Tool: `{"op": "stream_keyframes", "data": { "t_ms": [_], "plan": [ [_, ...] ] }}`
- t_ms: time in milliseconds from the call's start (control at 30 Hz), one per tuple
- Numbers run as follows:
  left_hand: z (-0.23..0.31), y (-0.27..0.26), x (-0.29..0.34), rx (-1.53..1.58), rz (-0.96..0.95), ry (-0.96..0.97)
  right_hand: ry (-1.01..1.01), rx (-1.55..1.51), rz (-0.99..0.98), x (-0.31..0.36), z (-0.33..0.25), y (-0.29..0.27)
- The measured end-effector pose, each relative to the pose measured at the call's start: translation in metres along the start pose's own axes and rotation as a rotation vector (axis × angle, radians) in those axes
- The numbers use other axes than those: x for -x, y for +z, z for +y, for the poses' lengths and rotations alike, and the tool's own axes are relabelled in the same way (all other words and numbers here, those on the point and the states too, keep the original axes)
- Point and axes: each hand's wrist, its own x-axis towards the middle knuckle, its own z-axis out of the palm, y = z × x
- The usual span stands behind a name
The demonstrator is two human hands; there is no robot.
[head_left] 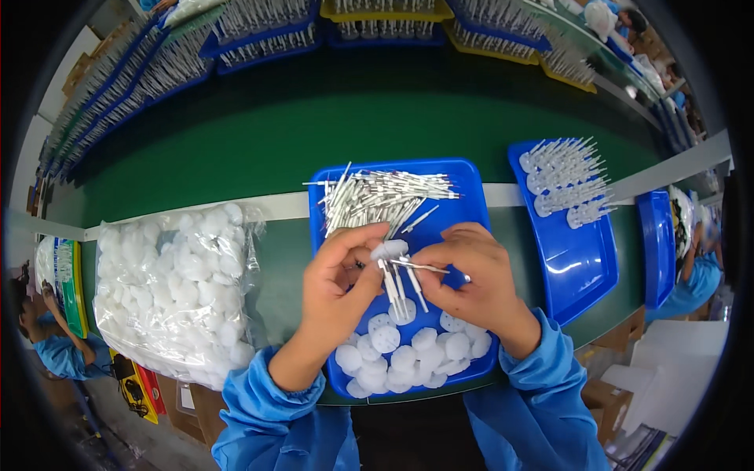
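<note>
Above a blue tray (481,212), my left hand (334,275) pinches a white round plastic disc (389,250). Several thin white rods (397,289) hang below that disc, and whether each one is fixed in it I cannot tell. My right hand (475,275) is closed on a thin rod (426,267), its tip at the disc beside the left fingertips. At the tray's far end lies a heap of loose white rods (365,200). Loose white discs (412,357), some with small holes, fill its near end.
To the left lies a clear plastic bag (177,290) full of white discs. A second blue tray (577,271) on the right holds discs with upright rods. Beyond the green belt (377,110), stacked blue and yellow trays (385,12) carry more. Other people work at both sides.
</note>
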Motion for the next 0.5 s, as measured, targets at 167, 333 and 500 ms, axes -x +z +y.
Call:
{"op": "stream_keyframes", "data": {
  "t_ms": [167,333,500],
  "plan": [
    [0.0065,0.0024,-0.0009,-0.079,0.052,0.040,0.008,0.097,0.003,0.0065,0.0024,-0.0034],
    [0.0029,0.0018,-0.0027,-0.123,0.108,0.071,0.046,0.113,0.039,0.0088,0.0039,-0.0008],
    [0.0041,-0.0023,-0.0041,-0.274,0.074,0.107,0.126,0.062,0.028,0.0093,0.0038,-0.0008]
  ]
}}
